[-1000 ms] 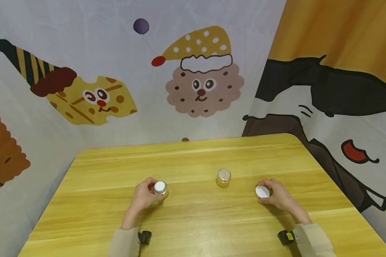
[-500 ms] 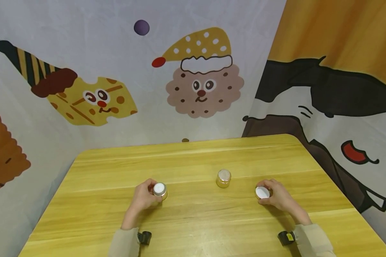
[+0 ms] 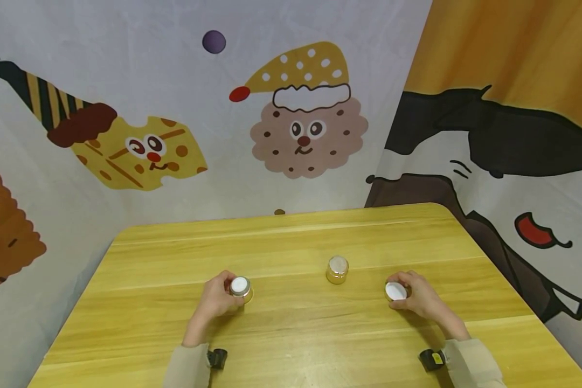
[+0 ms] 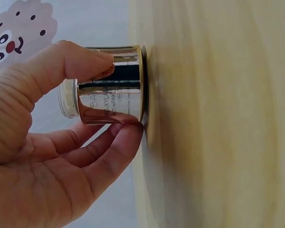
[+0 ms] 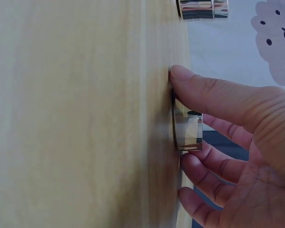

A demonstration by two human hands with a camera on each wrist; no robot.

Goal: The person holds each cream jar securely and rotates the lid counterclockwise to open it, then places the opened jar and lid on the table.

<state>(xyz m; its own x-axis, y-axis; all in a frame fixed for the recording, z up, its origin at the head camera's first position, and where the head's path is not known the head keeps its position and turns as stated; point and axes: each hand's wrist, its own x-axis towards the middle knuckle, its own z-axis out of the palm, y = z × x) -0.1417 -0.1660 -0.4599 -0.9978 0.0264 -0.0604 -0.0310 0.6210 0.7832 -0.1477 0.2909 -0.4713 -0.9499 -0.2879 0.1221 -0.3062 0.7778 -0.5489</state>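
On the left side of the table, my left hand [image 3: 218, 295] grips a shiny gold jar [image 3: 241, 291] between thumb and fingers. Its lid is off, and a white top [image 3: 240, 285] shows inside the clear neck. In the left wrist view the jar [image 4: 111, 90] stands with its base at the wooden surface, small print on its side. Over on the right, my right hand [image 3: 419, 293] pinches a gold lid [image 5: 189, 128] by its rim, with the thumb on one side. The lid's white inside [image 3: 396, 291] faces up in the head view.
A second gold jar, closed [image 3: 337, 269], stands between the hands, nearer the right one. The wooden table [image 3: 291, 334] has its far edge against a cartoon-printed cloth [image 3: 174, 205]. Small black wrist devices [image 3: 217, 359] sit at both sleeves.
The jar in my left hand has shifted slightly toward me and to the left. My right hand and the lid stay in nearly the same place.
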